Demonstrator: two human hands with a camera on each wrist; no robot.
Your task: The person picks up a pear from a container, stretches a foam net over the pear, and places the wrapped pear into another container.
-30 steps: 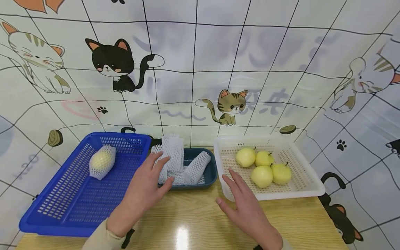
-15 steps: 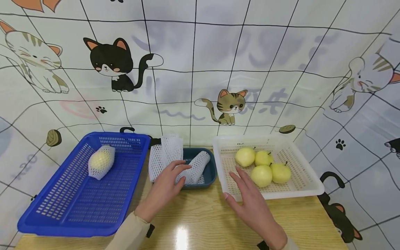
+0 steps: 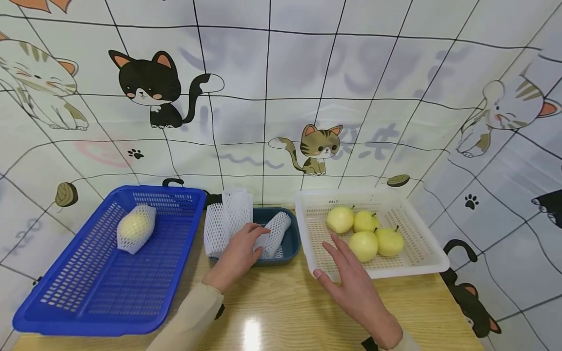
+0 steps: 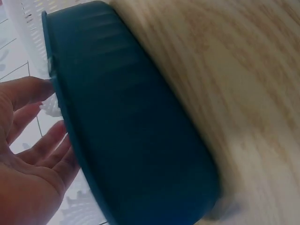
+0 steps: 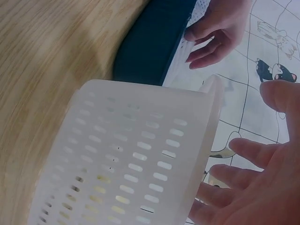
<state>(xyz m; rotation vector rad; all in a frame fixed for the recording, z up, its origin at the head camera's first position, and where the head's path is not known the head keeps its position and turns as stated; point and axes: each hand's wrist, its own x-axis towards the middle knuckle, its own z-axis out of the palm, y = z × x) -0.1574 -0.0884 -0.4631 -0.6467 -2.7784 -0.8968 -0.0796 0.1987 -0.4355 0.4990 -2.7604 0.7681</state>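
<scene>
My left hand (image 3: 239, 253) reaches over the front rim of a dark teal tub (image 3: 293, 246), fingers and thumb apart around the white foam nets. One foam net (image 3: 278, 230) lies at its fingertips; whether they touch is unclear. More foam nets (image 3: 237, 209) stand at the tub's left side. In the left wrist view, the tub wall (image 4: 126, 117) hides part of the fingers. My right hand (image 3: 351, 280), fingers spread and holding nothing, hovers above the near left rim of a white basket (image 3: 417, 269). Several pale yellow-green round fruits (image 3: 363, 245) with stems lie inside.
A blue basket (image 3: 127, 297) stands at the left with one fruit in a foam net (image 3: 137, 226) near its back. All three containers sit on a wooden table (image 3: 281, 307). Behind them rises a wall cover (image 3: 246, 117) with cartoon cats.
My left hand has moved right, from beside the blue basket to the nets at the tub's middle. My right hand has shifted slightly right. The view has turned a little.
</scene>
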